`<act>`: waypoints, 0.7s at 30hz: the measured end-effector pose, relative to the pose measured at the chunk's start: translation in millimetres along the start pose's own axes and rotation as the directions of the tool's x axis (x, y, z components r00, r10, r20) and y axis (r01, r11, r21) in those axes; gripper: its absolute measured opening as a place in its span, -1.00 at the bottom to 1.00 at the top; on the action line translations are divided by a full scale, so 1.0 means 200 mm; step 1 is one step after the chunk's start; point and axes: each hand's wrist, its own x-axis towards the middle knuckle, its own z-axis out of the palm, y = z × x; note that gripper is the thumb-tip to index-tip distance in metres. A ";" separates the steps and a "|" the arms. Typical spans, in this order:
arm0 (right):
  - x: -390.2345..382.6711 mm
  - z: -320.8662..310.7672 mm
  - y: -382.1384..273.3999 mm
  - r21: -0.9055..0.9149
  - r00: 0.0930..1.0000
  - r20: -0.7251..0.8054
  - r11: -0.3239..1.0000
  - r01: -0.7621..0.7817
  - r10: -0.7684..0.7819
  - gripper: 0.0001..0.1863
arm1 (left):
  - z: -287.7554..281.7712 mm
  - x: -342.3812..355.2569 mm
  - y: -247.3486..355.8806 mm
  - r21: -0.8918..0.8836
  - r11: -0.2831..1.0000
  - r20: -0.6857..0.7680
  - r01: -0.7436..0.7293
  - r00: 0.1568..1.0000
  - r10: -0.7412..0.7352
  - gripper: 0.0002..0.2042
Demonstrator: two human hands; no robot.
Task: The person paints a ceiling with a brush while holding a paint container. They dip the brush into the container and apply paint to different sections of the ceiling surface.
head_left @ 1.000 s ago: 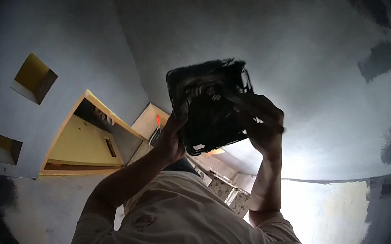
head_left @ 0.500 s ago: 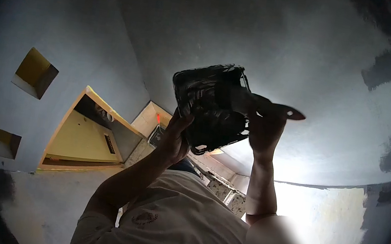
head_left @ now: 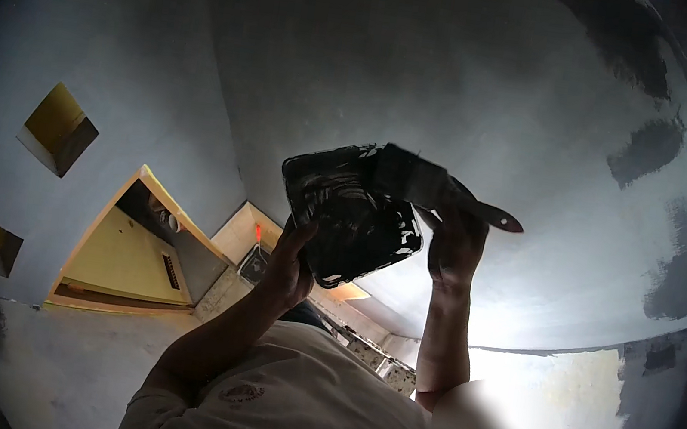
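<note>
My left hand grips a squarish container by its near left edge, thumb over the rim. Its inside is smeared with dark, wet-looking paint, and small bare light patches show along the right rim. In my right hand is a wide flat paintbrush, with fingers wrapped around the base of its handle. The brush head lies across the container's upper right corner in the picture, bristles pointing left. Whether the bristles touch the container, I cannot tell.
A large grey wall fills the upper picture, with darker paint patches on the right. At left are square recesses and a yellow-framed opening. A dark container with an orange-red handle stands behind my left forearm.
Both hands and the container have shifted lower and slightly left in the picture. The brush head has moved from over the container's right side to its upper right corner. Both grips stay the same.
</note>
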 end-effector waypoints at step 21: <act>0.08 -0.07 -0.28 -0.712 0.699 0.649 0.564 0.418 0.300 -0.71 | 0.08 0.09 0.20 0.070 0.996 -0.036 -0.055 0.998 0.057 -0.43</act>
